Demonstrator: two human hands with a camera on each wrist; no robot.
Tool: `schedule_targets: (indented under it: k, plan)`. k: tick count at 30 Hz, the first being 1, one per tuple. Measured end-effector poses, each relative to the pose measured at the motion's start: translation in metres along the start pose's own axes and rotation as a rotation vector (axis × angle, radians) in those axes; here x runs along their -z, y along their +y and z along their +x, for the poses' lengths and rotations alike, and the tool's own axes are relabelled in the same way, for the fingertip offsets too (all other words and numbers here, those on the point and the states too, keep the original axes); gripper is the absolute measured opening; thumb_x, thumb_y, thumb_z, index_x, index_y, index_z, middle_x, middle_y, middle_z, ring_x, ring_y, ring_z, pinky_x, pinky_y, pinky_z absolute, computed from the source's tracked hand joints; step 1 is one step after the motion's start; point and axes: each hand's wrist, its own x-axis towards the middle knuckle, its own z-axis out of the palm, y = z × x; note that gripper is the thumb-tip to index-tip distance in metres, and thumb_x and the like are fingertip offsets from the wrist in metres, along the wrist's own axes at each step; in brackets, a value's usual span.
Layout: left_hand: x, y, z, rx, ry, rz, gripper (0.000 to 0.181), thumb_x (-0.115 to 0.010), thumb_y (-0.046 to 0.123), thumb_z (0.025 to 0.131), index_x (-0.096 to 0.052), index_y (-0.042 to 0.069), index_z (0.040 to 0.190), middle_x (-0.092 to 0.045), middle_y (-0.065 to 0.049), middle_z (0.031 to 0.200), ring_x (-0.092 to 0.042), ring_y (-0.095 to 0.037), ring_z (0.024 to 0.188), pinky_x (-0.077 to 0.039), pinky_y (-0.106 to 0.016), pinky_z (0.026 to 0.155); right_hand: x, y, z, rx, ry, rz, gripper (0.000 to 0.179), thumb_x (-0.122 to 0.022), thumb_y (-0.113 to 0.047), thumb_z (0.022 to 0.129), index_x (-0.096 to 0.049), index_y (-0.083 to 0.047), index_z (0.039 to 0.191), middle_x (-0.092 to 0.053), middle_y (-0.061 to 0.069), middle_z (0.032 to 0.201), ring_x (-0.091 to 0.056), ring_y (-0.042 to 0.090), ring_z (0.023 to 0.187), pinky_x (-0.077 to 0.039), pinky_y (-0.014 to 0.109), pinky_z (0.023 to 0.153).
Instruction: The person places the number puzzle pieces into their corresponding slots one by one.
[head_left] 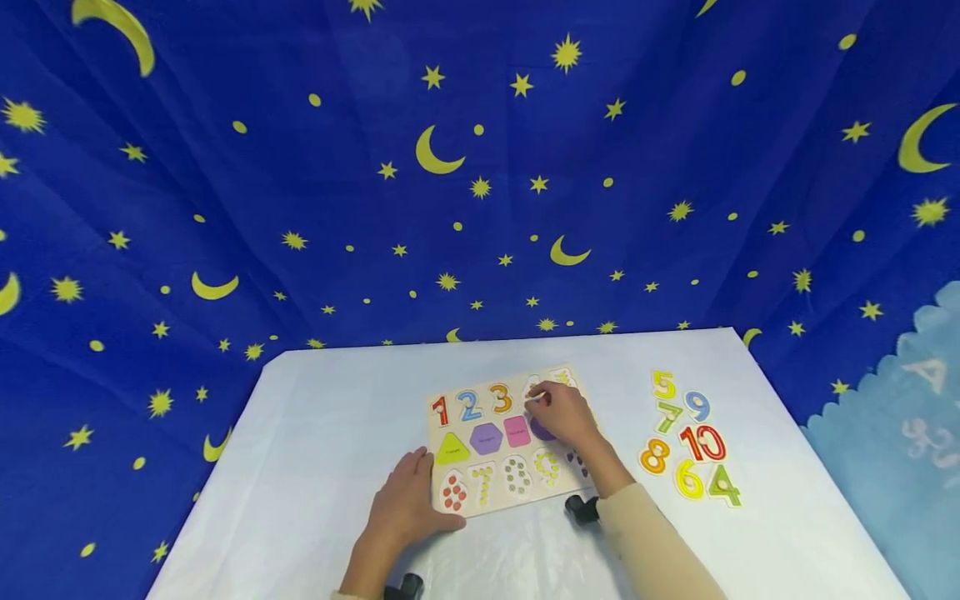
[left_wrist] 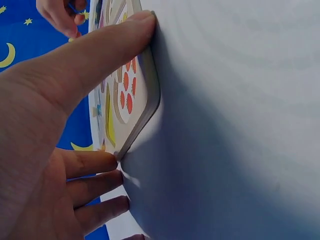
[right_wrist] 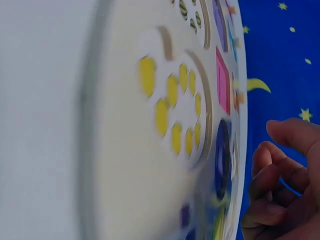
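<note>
A wooden number puzzle board (head_left: 491,505) lies flat on the table. Red 1 (head_left: 440,410), blue 2 (head_left: 469,405) and orange 3 (head_left: 500,398) fill its top row slots. My left hand (head_left: 407,500) is at the near left corner, straight fingers along the side and thumb (left_wrist: 112,45) against the front edge. Over the board's upper right, by the white slot after the 3, is my right hand (head_left: 564,414). Its fingers (right_wrist: 280,170) are loosely bent, with nothing showing between them and the thumb. That hand partly covers the purple circle (head_left: 542,430).
Several loose number pieces lie right of the board, among them green 4 (head_left: 724,486), yellow 6 (head_left: 688,480), red 10 (head_left: 702,443) and blue 9 (head_left: 697,406). A blue star-patterned cloth (head_left: 480,275) hangs behind the white table (head_left: 322,433).
</note>
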Motion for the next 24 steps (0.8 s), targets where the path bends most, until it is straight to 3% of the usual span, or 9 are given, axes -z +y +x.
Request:
schedule_targets:
  k: [11,18,24]
  plan:
    - [0.0,0.0,-0.002,-0.011,0.002,-0.017,0.113,-0.089,0.055,0.052,-0.043,0.002,0.141,-0.038,-0.017,0.147,-0.032,-0.038,0.135,-0.034,-0.058,0.102,0.042,0.033,-0.036,-0.053,-0.025,0.043,0.023,-0.066,-0.026,0.089,-0.07,-0.012,0.107,-0.06,-0.002,0.081,-0.054,0.016,0.072,-0.045,0.033,0.067]
    - [0.002,-0.003,-0.002,-0.052,0.03,0.034,0.115,-0.087,0.059,0.053,-0.043,0.0,0.141,-0.04,-0.018,0.144,-0.036,-0.037,0.133,-0.036,-0.055,0.102,0.076,0.061,-0.053,-0.084,0.002,0.054,0.027,-0.063,-0.027,0.092,-0.068,-0.008,0.11,-0.063,0.001,0.086,-0.056,0.017,0.07,-0.047,0.031,0.058]
    - [0.002,-0.002,0.0,-0.073,0.024,0.062,0.117,-0.086,0.062,0.052,-0.042,0.0,0.142,-0.041,-0.018,0.143,-0.039,-0.036,0.131,-0.035,-0.052,0.103,0.091,0.08,-0.069,-0.133,0.032,0.061,0.028,-0.065,-0.026,0.092,-0.067,-0.008,0.113,-0.063,0.003,0.086,-0.058,0.018,0.068,-0.049,0.03,0.054]
